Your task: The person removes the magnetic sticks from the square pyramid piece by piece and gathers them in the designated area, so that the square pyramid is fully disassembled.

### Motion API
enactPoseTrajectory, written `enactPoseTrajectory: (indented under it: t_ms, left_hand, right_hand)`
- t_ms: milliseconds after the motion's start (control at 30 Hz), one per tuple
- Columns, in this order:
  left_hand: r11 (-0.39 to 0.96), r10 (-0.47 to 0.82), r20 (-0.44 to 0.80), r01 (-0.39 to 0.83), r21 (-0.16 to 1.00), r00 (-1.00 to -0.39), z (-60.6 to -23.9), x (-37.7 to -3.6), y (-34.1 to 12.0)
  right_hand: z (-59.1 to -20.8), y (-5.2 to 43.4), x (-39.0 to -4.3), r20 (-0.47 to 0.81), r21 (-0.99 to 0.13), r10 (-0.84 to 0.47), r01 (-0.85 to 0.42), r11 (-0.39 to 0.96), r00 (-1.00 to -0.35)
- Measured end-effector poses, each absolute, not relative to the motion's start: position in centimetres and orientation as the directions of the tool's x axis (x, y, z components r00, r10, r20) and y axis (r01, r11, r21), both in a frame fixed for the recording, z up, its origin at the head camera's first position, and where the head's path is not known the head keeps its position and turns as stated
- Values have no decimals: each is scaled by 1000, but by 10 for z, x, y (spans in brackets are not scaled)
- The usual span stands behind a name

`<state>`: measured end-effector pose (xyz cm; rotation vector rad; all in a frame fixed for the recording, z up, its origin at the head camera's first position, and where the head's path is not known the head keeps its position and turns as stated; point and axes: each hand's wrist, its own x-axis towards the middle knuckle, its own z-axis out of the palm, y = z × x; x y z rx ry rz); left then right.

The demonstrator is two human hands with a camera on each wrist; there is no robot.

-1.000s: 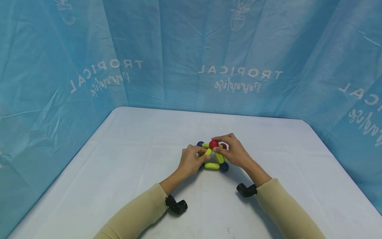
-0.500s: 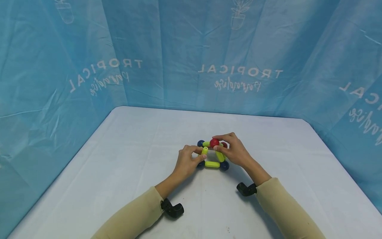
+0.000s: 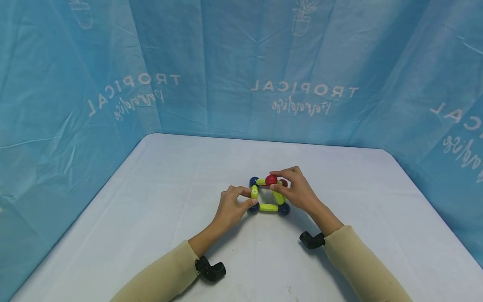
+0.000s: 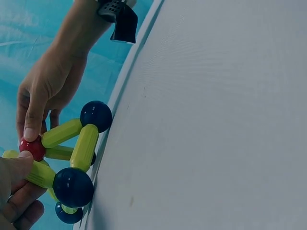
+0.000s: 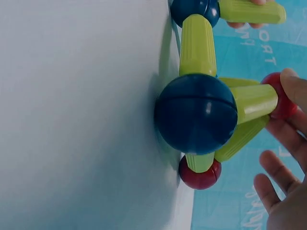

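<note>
A frame of yellow-green magnetic rods and balls stands on the white table. Dark blue balls form its front-left (image 3: 254, 208), front-right (image 3: 284, 209) and back-left (image 3: 254, 181) corners. A darker red ball (image 3: 283, 183) is at the back right. My right hand (image 3: 299, 193) pinches the raised red ball (image 3: 271, 180) between thumb and fingers, with rods leaning up to it. Between thumb and fingers, my left hand (image 3: 229, 209) grips a rod (image 4: 41, 175) that rises from the front-left blue ball. That rod's upper end is apart from the raised red ball.
A white cloth covers the table (image 3: 181, 176). Blue printed curtains (image 3: 226, 63) hang behind it and at both sides. Black wrist cameras are strapped on the left wrist (image 3: 211, 270) and the right wrist (image 3: 311, 240).
My left hand has moved left, swinging its rod's upper end away from the raised red ball, so the rod now stands more upright. My right hand keeps hold of that ball, almost still.
</note>
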<state>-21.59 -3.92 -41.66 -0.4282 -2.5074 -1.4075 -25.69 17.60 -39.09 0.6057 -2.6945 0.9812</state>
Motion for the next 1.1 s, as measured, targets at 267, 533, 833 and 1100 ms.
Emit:
enactPoseTrajectory:
  t_ms: [267, 533, 833, 1100]
  left_hand:
    - [489, 158, 312, 348, 800, -937, -417, -210, -33]
    - [476, 197, 321, 376, 795, -926, -416, -203, -26]
    - [476, 152, 315, 349, 807, -937, -414, -211, -40]
    - [579, 182, 347, 385, 719, -920, -414, -244, -43]
  right_hand:
    - [-390, 172, -251, 446, -439, -286, -486, 756, -848]
    - [-389, 167, -251, 410, -458, -277, -458, 762, -869]
    - [-385, 167, -249, 390, -462, -293, -461, 757, -873]
    - [-386, 167, -250, 380, -461, -299, -459, 759, -875]
